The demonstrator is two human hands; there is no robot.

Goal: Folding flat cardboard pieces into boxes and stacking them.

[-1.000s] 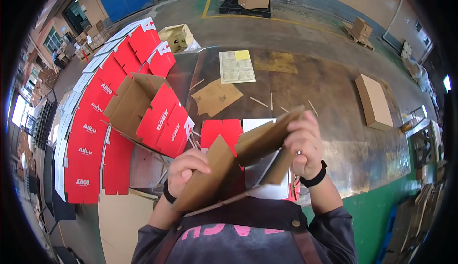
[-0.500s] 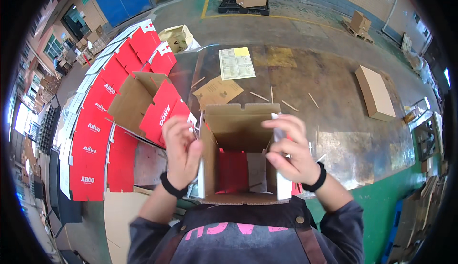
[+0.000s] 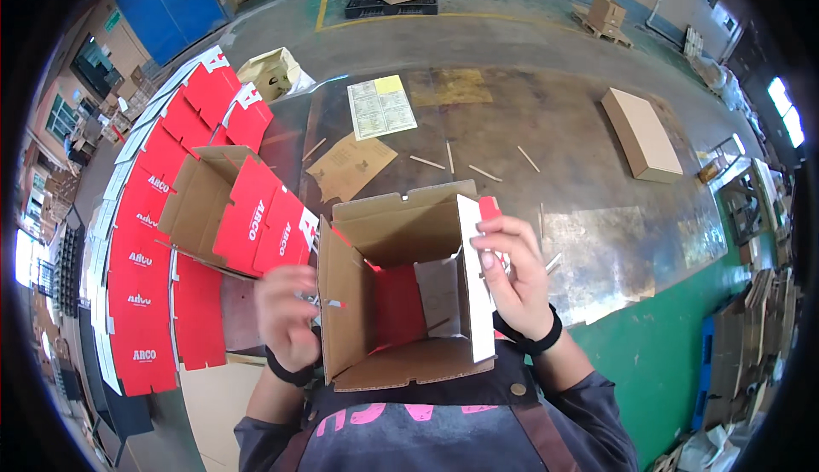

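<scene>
An open-topped cardboard box point(image 3: 394, 368) stands upright against my front, brown inside with a red and a white panel at its bottom. My right hand point(image 3: 519, 282) is closed at its white right wall, with a red tab point(image 3: 489, 208) standing up above the fingers. My left hand point(image 3: 287, 314) is beside the left wall, somewhat blurred, its thumb apart from its curled fingers. Whether it touches the wall I cannot tell. Left of it lies a second open box point(image 3: 256, 220), red outside and brown inside, tipped on its side.
A long row of red and white folded cartons point(image 3: 141, 301) curves along the left. On the worktable point(image 3: 546, 122) lie a printed sheet point(image 3: 380, 109), a brown cardboard scrap point(image 3: 350, 167), several thin strips and a closed brown box point(image 3: 641, 135). A white sack point(image 3: 275, 75) stands beyond.
The box near me has turned slightly and its right wall leans more into view. My left hand has moved down along the left side. My right hand has closed at the right wall.
</scene>
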